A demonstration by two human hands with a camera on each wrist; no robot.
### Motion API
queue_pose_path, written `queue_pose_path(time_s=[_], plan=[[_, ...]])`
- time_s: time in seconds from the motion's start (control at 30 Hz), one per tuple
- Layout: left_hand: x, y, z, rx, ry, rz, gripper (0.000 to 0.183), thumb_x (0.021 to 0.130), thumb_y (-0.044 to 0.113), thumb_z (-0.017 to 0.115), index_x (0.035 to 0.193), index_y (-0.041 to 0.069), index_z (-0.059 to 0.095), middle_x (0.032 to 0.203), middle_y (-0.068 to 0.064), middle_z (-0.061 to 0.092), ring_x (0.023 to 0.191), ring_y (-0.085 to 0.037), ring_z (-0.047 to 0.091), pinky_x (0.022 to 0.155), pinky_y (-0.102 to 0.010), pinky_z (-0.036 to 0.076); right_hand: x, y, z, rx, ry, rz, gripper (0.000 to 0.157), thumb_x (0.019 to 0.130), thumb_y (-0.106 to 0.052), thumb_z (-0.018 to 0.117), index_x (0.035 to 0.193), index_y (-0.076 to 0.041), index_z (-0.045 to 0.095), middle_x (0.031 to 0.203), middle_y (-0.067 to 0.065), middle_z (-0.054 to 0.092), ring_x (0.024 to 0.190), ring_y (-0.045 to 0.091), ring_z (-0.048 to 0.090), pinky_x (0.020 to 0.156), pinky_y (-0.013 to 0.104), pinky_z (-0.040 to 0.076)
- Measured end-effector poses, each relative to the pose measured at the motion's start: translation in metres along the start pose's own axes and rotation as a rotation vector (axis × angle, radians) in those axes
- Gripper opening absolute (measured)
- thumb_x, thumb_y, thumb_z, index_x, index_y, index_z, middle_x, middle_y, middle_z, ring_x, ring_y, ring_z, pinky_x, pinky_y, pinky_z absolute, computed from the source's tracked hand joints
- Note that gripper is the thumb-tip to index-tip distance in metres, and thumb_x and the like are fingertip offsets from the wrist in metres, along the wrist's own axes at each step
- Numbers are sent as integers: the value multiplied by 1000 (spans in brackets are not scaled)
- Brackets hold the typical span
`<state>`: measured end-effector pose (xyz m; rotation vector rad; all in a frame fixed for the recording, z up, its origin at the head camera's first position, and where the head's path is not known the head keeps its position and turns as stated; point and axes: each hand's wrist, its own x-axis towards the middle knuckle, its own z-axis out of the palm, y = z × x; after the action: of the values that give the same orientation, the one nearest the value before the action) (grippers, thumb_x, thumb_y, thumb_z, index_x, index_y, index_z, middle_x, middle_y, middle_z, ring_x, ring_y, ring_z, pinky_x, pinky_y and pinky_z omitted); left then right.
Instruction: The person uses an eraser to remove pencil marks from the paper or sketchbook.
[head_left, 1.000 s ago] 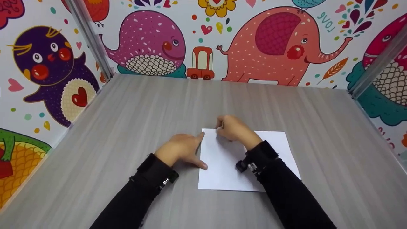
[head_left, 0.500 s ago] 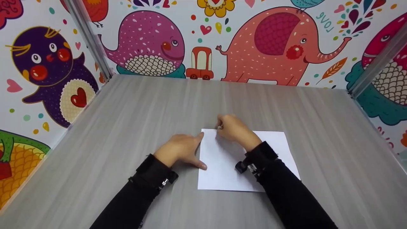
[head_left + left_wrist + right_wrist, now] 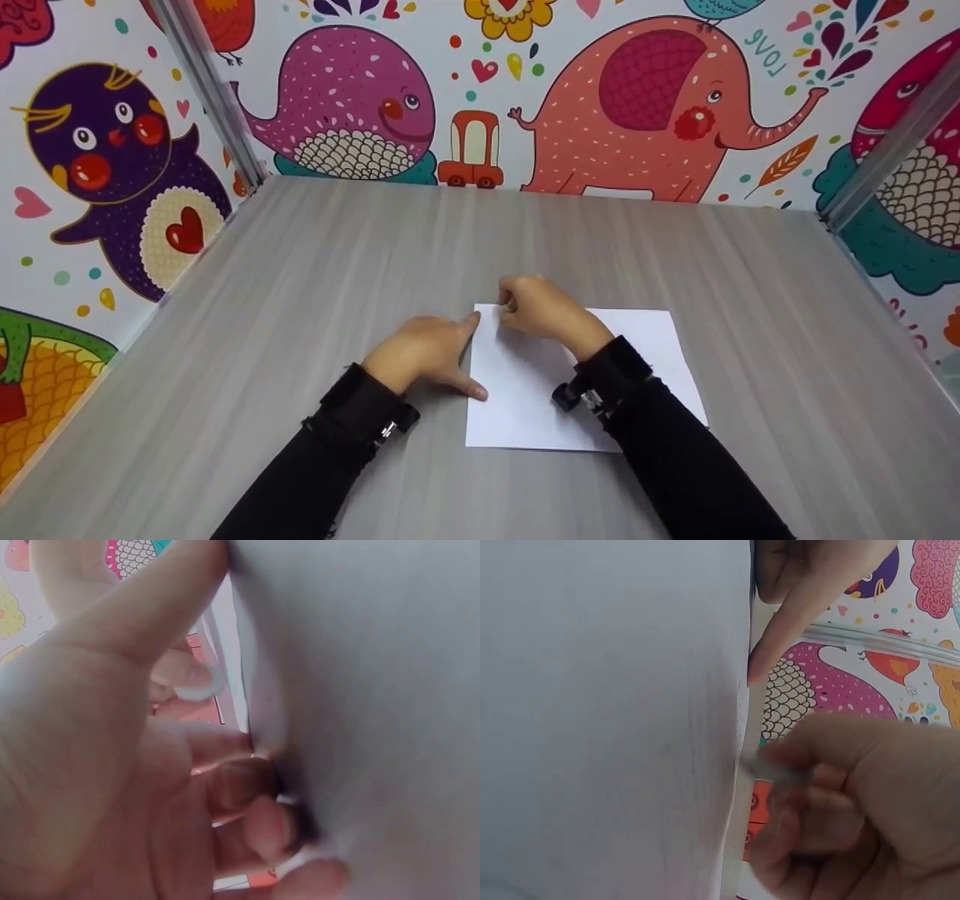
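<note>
Looks like rubbing on white paper [image 3: 517,420]; next calls for a firm hold.
The wall [image 3: 420,45] says "LOVE" [image 3: 765,52] backwards. The paper lies on the table [image 3: 225,337]. The left hand [image 3: 427,352] presses its left edge, thumb and pointing finger spread wide, gripping nothing. The right hand [image 3: 551,307], curled, pinches a small pale thing [image 3: 776,769], maybe a rubber, by the far edge.

Bright, even light throws soft shadows on the paper [image 3: 525,416]; the right wrist view blurs the fingers [image 3: 826,829].
</note>
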<state>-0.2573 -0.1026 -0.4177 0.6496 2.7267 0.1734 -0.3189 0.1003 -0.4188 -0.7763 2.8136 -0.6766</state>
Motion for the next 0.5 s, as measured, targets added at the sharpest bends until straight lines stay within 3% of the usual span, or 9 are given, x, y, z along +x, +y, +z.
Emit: queue_pose_path(time_s=[0.1, 0.3, 0.4, 0.5], plan=[[0, 0, 1, 6, -3, -1, 126, 76, 71, 86, 168, 5, 31, 135, -21, 70, 121, -36, 67, 101, -48, 54, 0, -1, 0, 9, -29, -16, 5, 91, -4, 70, 95, -4, 69, 85, 5, 65, 77, 20, 58, 70, 34, 51], [-1, 0, 1, -14, -1, 15, 125, 77, 69, 86, 168, 4, 31, 142, -21, 66, 126, -37, 65, 105, -47, 52, -2, -1, -1, -31, 7, 80, 6, 91, -3, 73, 96, -3, 70, 88, 7, 67, 79, 22, 57, 69, 35, 51], [-1, 0, 1, -11, 5, 16, 125, 76, 69, 87, 167, 3, 31, 136, -22, 69, 122, -37, 67, 103, -47, 53, -2, -3, 0, -4, 3, 33, 6, 92, -5, 72, 98, -3, 71, 87, 6, 67, 78, 20, 58, 70, 35, 51], [-1, 1, 1, -5, 6, 13, 125, 76, 69, 87, 167, 4, 32, 134, -23, 70, 120, -37, 68, 102, -47, 54, -1, -3, 1, 35, -56, -63, 8, 92, -8, 73, 99, -5, 71, 83, 3, 65, 75, 18, 57, 68, 33, 50]])
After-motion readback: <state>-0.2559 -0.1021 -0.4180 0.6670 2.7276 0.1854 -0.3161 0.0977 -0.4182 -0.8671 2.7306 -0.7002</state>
